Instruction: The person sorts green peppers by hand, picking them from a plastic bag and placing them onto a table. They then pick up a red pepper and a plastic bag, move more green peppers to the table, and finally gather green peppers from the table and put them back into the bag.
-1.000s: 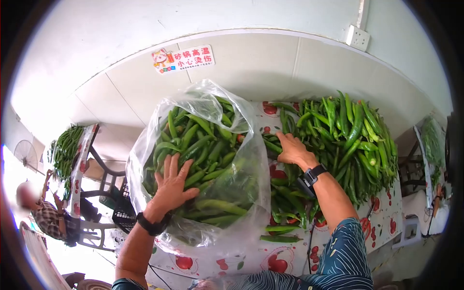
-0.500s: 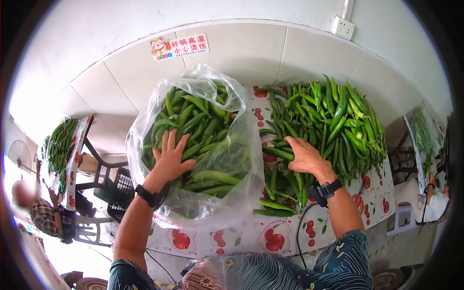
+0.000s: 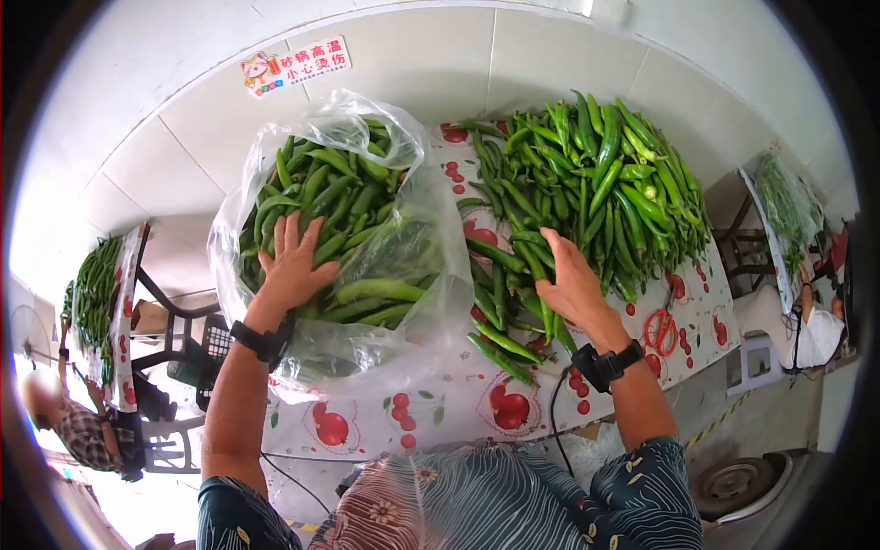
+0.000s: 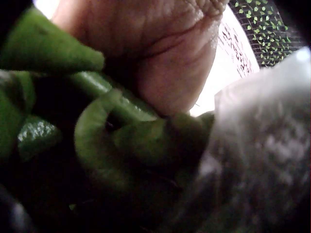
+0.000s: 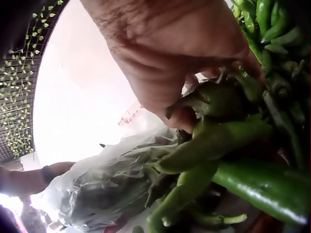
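Note:
A clear plastic bag (image 3: 440, 275) full of green peppers (image 3: 367, 291) stands on the left part of the table. My left hand (image 3: 291, 270) rests on the peppers in the bag, fingers spread; in the left wrist view the palm (image 4: 170, 63) lies over curved peppers (image 4: 99, 141). Right of the bag, my right hand (image 3: 577, 289) touches loose peppers (image 3: 500, 289) at the near side of a large heap (image 3: 623, 183). In the right wrist view this hand (image 5: 175, 53) is over the peppers (image 5: 214, 141), its fingertips partly hidden among them.
Red scissors (image 3: 660, 332) lie on the fruit-patterned table cover (image 3: 367, 417), right of my right hand. A black cable (image 3: 555, 412) crosses the table's front edge. The tiled wall (image 3: 431, 69) rises behind. At the far left a person (image 3: 78, 426) is beside another pepper-covered table.
The head view has shifted, so the table sits higher and farther left. My right hand has drawn toward the near side of the loose peppers, uncovering the scissors. My left hand stays on the bagged peppers.

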